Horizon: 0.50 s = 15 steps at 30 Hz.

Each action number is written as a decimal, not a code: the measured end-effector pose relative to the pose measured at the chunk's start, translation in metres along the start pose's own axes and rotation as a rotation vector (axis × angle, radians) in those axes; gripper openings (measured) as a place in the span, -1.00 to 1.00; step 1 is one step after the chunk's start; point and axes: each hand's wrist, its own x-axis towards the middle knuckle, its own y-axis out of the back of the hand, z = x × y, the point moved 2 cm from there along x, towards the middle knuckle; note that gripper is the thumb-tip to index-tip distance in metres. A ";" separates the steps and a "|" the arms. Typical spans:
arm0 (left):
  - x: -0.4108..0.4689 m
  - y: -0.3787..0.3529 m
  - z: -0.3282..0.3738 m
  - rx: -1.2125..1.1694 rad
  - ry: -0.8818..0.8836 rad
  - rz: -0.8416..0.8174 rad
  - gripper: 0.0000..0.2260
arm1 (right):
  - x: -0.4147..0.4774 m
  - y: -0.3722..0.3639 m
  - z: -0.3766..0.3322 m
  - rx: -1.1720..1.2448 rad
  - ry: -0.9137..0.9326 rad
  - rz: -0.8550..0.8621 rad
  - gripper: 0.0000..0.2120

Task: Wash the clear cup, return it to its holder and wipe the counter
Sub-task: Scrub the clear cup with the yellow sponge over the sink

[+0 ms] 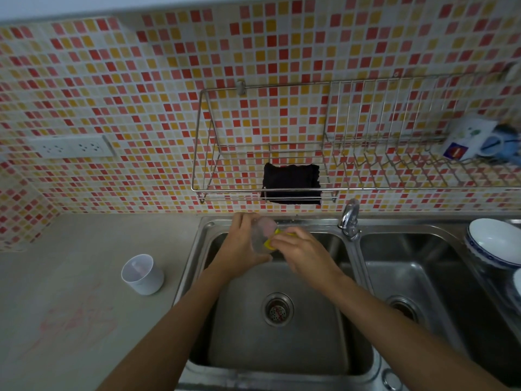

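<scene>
Head view: left hand grips the cup over the sink, right hand pinches a sponge against it, and hard scrubbing could squirt the slick cup loose.

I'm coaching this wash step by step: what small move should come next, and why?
Probably rub the yellow sponge round the clear cup before rinsing. The left hand grips the cup over the sink, the right hand holds the sponge against it, and no water shows at the tap.
</scene>
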 end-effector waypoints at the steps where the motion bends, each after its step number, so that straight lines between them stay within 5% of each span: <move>1: 0.002 0.000 -0.002 0.023 -0.019 0.011 -0.23 | 0.001 -0.001 -0.002 0.082 -0.044 -0.003 -0.66; 5: 0.004 0.003 -0.011 0.195 -0.092 0.011 -0.31 | 0.004 -0.009 -0.007 0.451 -0.291 -0.107 -0.68; 11: 0.003 0.003 -0.019 0.192 -0.104 -0.065 -0.35 | 0.012 -0.017 0.003 -0.065 0.034 -0.124 -0.61; 15: 0.002 0.004 -0.026 0.200 -0.117 -0.065 -0.35 | 0.008 -0.026 -0.003 0.057 -0.060 -0.037 -0.59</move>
